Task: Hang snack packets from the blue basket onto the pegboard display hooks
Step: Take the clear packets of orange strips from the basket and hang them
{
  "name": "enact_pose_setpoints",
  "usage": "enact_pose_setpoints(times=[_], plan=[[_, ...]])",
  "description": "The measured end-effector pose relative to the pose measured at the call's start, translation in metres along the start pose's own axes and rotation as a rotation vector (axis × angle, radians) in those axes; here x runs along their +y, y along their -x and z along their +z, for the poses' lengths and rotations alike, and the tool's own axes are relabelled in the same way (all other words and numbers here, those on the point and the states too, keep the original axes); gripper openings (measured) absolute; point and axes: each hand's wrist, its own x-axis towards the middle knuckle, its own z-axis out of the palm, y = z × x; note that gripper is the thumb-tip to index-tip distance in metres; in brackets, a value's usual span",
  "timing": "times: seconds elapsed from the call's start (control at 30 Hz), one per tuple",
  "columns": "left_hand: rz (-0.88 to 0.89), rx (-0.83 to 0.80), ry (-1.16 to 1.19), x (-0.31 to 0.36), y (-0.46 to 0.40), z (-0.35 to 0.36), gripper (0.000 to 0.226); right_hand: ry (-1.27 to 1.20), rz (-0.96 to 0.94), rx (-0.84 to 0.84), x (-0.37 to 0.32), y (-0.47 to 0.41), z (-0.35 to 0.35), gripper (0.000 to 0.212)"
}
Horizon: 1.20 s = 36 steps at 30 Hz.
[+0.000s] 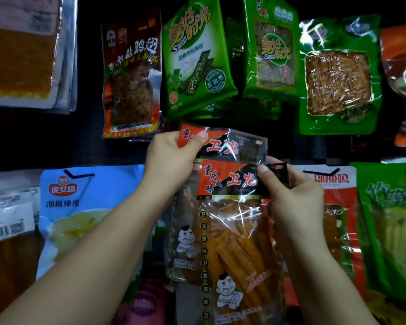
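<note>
Up close, two hands, left hand [171,160] and right hand [291,191], pinching two spicy-strip packets [232,231].

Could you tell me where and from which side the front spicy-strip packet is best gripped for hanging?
Probably the flat header strip at the top of the front packet, pinched at its two upper corners from either side, as the left hand and right hand do; the clear body below is bulky and crinkly.

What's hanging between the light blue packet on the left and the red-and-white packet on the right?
In the head view, two clear packets of orange sticks with red-and-black tops, pinched by the left hand and right hand.
</note>
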Motion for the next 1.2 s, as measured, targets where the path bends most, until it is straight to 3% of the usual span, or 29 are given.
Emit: enact_pose_setpoints(times=[0.3, 0.63, 0.77, 0.93, 1.13, 1.2], plan=[[0.040, 0.000, -0.021, 0.006, -0.011, 0.002, 0.047, -0.024, -0.044, 0.029, -0.008, -0.004, 0.003, 0.024], [-0.042, 0.012, -0.120, -0.024, -0.003, 0.006, 0.048, 0.092, -0.142, 0.022, 0.016, 0.001, 0.002, 0.026], [-0.056, 0.011, -0.123, -0.038, -0.006, 0.008, 0.021, 0.222, -0.191, 0.034, 0.034, 0.002, 0.007, 0.025], [-0.132, -0.055, -0.099, -0.064, -0.016, 0.010, 0.008, 0.289, -0.107, 0.011, 0.060, -0.011, 0.014, 0.018], [-0.151, -0.017, -0.219, -0.094, -0.034, 0.020, 0.004, 0.302, 0.002, 0.018, 0.093, -0.033, 0.031, 0.013], [-0.153, 0.009, -0.288, -0.105, -0.042, 0.026, 0.015, 0.277, 0.036, 0.012, 0.103, -0.041, 0.035, 0.012]])
